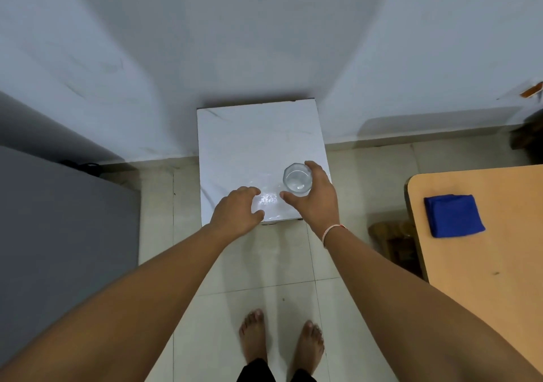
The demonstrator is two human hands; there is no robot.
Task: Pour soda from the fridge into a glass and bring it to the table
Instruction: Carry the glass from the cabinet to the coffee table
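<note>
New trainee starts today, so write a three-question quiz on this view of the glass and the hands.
1. True or false: the right hand grips the glass.
2. What lies on the wooden table? A) blue cloth B) soda bottle C) plate
3. Fill in: the left hand holds ____.

Key:
1. True. Its fingers and thumb curl round the glass on the white stand.
2. A. The blue cloth lies folded near the table's edge.
3. Nothing. It hovers over the stand with fingers loosely curled.
</note>
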